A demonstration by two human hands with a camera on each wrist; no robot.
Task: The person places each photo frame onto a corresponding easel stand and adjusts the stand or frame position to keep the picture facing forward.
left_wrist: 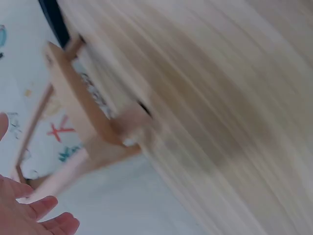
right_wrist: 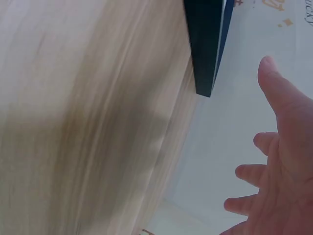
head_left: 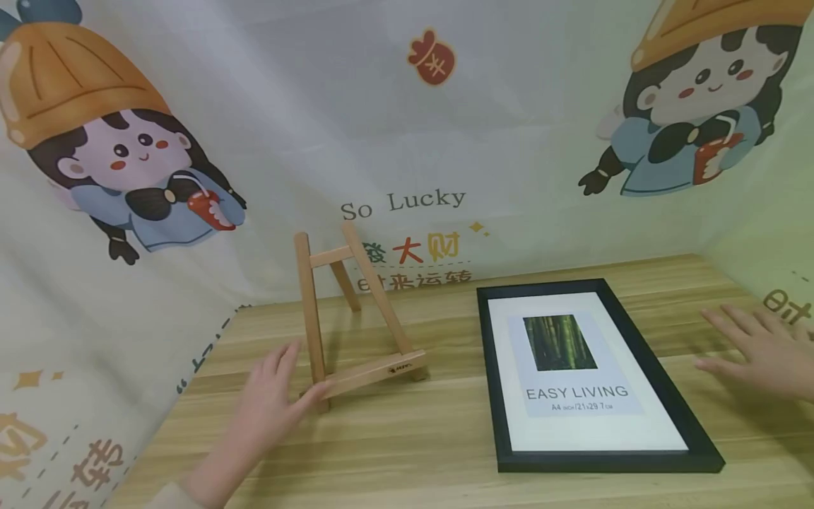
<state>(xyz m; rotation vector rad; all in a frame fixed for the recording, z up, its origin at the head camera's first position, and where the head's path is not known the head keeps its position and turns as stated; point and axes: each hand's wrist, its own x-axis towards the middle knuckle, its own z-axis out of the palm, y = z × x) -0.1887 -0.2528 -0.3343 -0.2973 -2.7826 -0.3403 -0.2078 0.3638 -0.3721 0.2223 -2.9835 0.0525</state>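
A small wooden easel (head_left: 375, 375) stands on the left part of the wood-grain table. Close beside its left leg is my left hand (head_left: 270, 396), fingers extended; whether it touches the wood cannot be told. The left wrist view shows the same easel (left_wrist: 78, 93) blurred, with the hand's fingertips (left_wrist: 44, 208) at the lower left. A black picture frame (head_left: 499, 424) with a white mat and a bamboo picture lies flat to the right of the easel. My right hand (head_left: 757, 353) hovers right of the frame, fingers spread, holding nothing. The frame's corner (right_wrist: 205, 63) shows near that hand (right_wrist: 286, 166).
The wood-grain table (head_left: 381, 452) bears both things. A white printed cloth (head_left: 528, 141) with cartoon figures and lettering hangs behind the table and along its sides.
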